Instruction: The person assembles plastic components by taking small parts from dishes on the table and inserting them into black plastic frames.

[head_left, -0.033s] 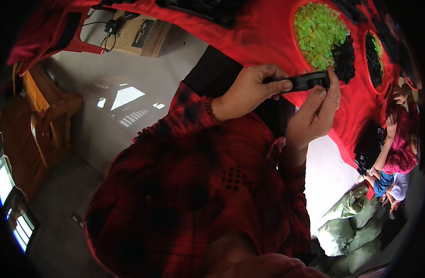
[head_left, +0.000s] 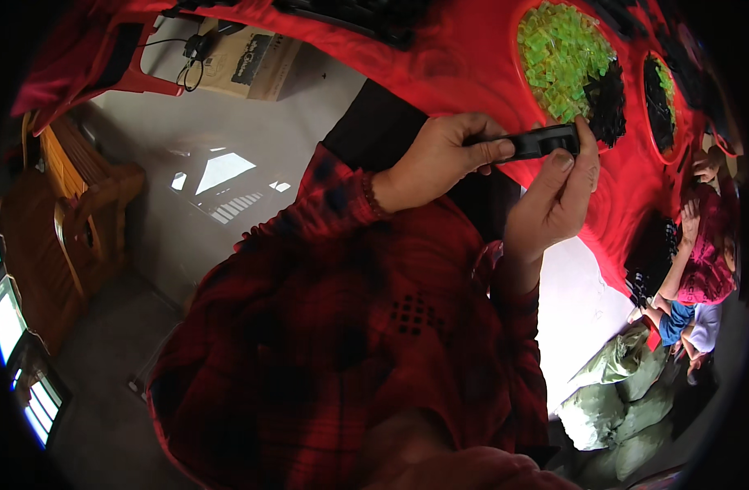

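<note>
At the red tablecloth [head_left: 464, 77], gripping an elongated black part [head_left: 536, 145] with curled left hand [head_left: 440, 155]; pinching its right end between thumb and forefinger of upraised right hand [head_left: 550, 208].

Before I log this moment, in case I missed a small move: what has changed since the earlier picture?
Nothing visibly changed. The left hand and right hand still hold opposite ends of the slim black part; the green translucent pieces stay put.
</note>
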`<act>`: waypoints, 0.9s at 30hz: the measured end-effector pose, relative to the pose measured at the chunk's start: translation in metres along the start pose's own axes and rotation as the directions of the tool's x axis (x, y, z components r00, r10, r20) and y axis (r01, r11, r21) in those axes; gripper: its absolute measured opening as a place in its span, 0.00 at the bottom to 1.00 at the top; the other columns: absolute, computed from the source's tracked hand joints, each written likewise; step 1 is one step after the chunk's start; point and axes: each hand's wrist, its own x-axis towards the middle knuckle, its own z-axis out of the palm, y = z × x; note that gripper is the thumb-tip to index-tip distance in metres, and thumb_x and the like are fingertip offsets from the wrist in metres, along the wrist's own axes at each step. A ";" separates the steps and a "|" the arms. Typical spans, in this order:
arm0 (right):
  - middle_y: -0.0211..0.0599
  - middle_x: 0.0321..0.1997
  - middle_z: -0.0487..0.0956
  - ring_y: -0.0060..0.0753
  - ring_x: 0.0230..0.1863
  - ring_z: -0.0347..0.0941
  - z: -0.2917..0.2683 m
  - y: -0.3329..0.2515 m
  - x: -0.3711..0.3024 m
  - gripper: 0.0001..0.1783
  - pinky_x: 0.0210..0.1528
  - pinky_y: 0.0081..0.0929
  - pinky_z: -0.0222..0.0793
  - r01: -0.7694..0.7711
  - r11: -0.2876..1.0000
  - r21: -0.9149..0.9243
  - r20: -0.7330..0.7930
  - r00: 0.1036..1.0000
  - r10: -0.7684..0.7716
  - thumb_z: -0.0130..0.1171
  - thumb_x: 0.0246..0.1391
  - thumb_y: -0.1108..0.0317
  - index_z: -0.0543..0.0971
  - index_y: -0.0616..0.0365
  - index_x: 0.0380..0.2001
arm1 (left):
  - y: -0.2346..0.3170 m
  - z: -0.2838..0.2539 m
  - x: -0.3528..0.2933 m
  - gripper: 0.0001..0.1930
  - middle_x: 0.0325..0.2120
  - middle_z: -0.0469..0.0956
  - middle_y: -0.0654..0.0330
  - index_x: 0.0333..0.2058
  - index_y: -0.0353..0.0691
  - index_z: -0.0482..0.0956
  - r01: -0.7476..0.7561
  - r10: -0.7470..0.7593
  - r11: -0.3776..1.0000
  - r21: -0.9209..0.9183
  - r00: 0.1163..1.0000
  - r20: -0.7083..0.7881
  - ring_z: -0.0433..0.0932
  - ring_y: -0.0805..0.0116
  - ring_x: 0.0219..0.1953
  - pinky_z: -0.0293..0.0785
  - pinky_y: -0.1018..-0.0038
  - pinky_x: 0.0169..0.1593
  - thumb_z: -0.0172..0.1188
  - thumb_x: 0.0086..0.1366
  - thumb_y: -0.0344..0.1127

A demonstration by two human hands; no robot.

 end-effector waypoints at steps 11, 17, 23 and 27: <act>0.42 0.42 0.82 0.34 0.42 0.76 0.007 0.006 -0.009 0.18 0.65 0.39 0.57 -0.239 0.937 0.254 -0.051 0.964 0.260 0.48 0.65 0.72 0.74 0.68 0.55 | 0.000 -0.008 0.012 0.12 0.29 0.78 0.66 0.39 0.34 0.80 0.088 -0.097 0.986 0.144 0.994 0.052 0.75 0.80 0.31 0.72 0.82 0.36 0.63 0.66 0.39; 0.43 0.43 0.83 0.33 0.43 0.79 0.000 0.008 -0.016 0.19 0.67 0.43 0.55 -0.117 0.985 0.131 -0.041 0.992 0.123 0.48 0.64 0.74 0.74 0.70 0.55 | -0.005 -0.001 0.004 0.16 0.30 0.79 0.63 0.43 0.33 0.73 0.043 -0.038 0.994 0.096 0.998 -0.050 0.76 0.79 0.31 0.74 0.82 0.37 0.67 0.63 0.35; 0.42 0.42 0.83 0.30 0.39 0.79 0.002 0.009 -0.017 0.18 0.67 0.41 0.54 -0.043 0.997 0.061 -0.047 0.998 0.046 0.49 0.63 0.75 0.74 0.71 0.54 | -0.008 -0.003 0.006 0.18 0.32 0.78 0.60 0.46 0.34 0.67 0.084 -0.074 0.982 0.172 0.995 -0.062 0.78 0.77 0.34 0.75 0.81 0.36 0.65 0.64 0.35; 0.39 0.37 0.82 0.27 0.32 0.75 0.004 0.014 -0.014 0.17 0.58 0.31 0.63 -0.240 0.965 0.102 0.010 0.971 0.240 0.51 0.65 0.72 0.76 0.67 0.54 | -0.012 -0.009 0.010 0.16 0.37 0.77 0.59 0.46 0.33 0.69 0.093 -0.097 0.987 0.128 0.995 0.020 0.78 0.76 0.36 0.76 0.80 0.37 0.62 0.67 0.35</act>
